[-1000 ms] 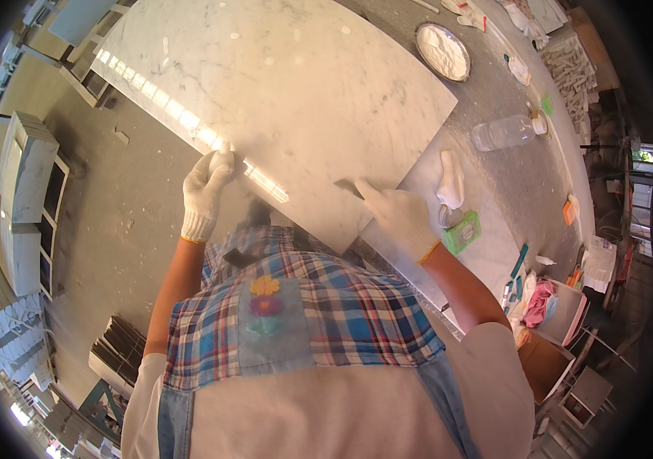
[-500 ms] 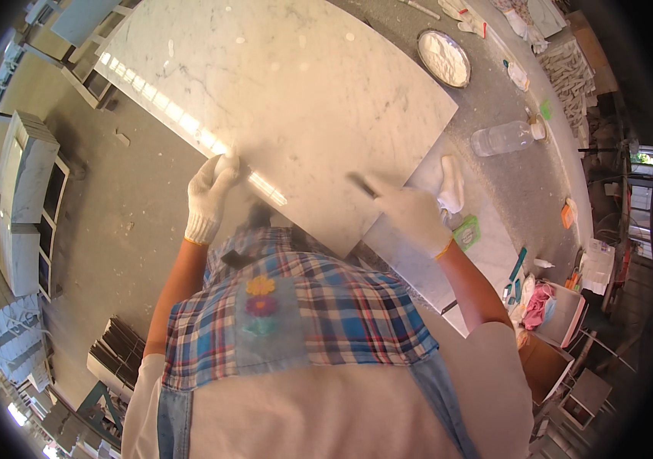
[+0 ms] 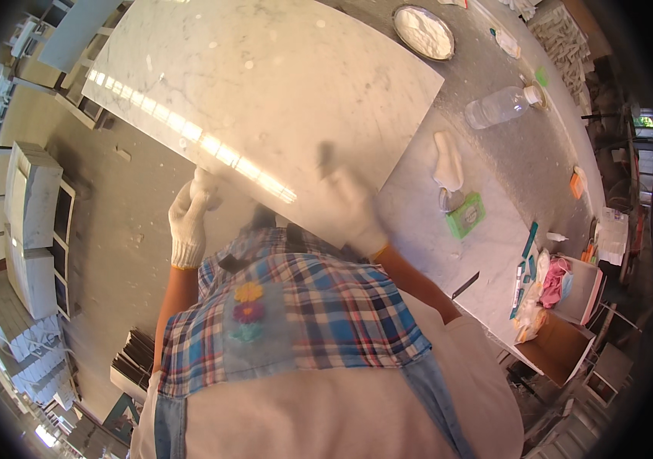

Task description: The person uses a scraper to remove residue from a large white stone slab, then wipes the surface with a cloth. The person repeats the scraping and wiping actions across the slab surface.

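A large white marble slab [image 3: 265, 84] with grey veins lies in front of me, a bright strip of reflected light along its near left part. My left hand [image 3: 189, 218], in a white knit glove, is closed on the slab's near left edge, the thumb side on top. Over the near right part of the slab is my right hand [image 3: 351, 203], also gloved and smeared by motion. From its fingers sticks out a small, dark, flat tool [image 3: 326, 154], too blurred to tell its kind. Whether the tool touches the stone cannot be seen.
Right of the slab are a bowl of white powder [image 3: 424, 34], a clear plastic bottle [image 3: 501, 107], a whitish elongated piece [image 3: 447, 161] and a green packet [image 3: 466, 216]. A dark blade-like strip [image 3: 466, 284] and an open carton [image 3: 556, 348] lie nearer. Stone blocks [image 3: 32, 206] stand at left.
My right hand has swept left across the slab with the dark tool, which now points away from me. My left hand keeps its hold on the edge. The whole view has shifted a little.
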`<state>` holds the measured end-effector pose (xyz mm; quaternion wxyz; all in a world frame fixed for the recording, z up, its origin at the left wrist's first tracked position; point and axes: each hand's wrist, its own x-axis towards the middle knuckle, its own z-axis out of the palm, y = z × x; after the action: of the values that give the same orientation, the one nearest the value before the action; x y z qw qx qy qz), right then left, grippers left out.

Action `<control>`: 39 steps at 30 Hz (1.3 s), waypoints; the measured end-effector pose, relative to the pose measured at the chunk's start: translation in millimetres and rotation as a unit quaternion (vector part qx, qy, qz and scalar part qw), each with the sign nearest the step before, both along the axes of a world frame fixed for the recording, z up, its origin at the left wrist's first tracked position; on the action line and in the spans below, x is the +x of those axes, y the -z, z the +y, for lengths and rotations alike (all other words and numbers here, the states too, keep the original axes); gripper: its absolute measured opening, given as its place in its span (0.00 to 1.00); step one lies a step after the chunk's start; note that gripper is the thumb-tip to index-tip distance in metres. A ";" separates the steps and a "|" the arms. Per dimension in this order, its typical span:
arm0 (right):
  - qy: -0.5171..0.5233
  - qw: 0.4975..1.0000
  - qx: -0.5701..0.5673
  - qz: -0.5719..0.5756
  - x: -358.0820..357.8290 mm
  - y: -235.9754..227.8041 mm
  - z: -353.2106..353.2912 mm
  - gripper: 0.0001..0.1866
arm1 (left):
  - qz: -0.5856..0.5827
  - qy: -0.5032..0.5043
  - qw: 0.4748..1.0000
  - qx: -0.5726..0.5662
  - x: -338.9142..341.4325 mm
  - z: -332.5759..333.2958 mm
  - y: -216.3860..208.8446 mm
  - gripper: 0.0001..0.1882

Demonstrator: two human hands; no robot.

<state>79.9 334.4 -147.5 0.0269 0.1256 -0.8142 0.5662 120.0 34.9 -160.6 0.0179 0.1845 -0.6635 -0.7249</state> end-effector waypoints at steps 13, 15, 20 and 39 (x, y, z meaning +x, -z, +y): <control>0.041 0.962 -0.159 -0.219 -19.5 1.5 43.1 0.14 | -0.027 -0.022 0.999 -0.019 37.9 -14.9 9.4 0.27; 0.092 0.962 -0.198 -0.164 -41.8 2.5 53.2 0.15 | -0.033 -0.024 0.999 -0.006 39.2 -12.0 10.4 0.24; 0.083 0.963 -0.201 -0.161 -73.0 4.2 36.0 0.17 | -0.058 -0.023 0.998 0.010 36.0 -8.6 14.8 0.24; -0.201 0.970 -0.038 -0.131 -39.5 -2.6 -143.1 0.13 | -0.003 -0.126 0.992 -0.004 38.4 -29.5 -22.9 0.26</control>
<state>40.4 191.3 -144.9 -0.1895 0.2105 -0.7468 0.6017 158.4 5.4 -137.7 0.1077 0.2691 -0.6380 -0.7134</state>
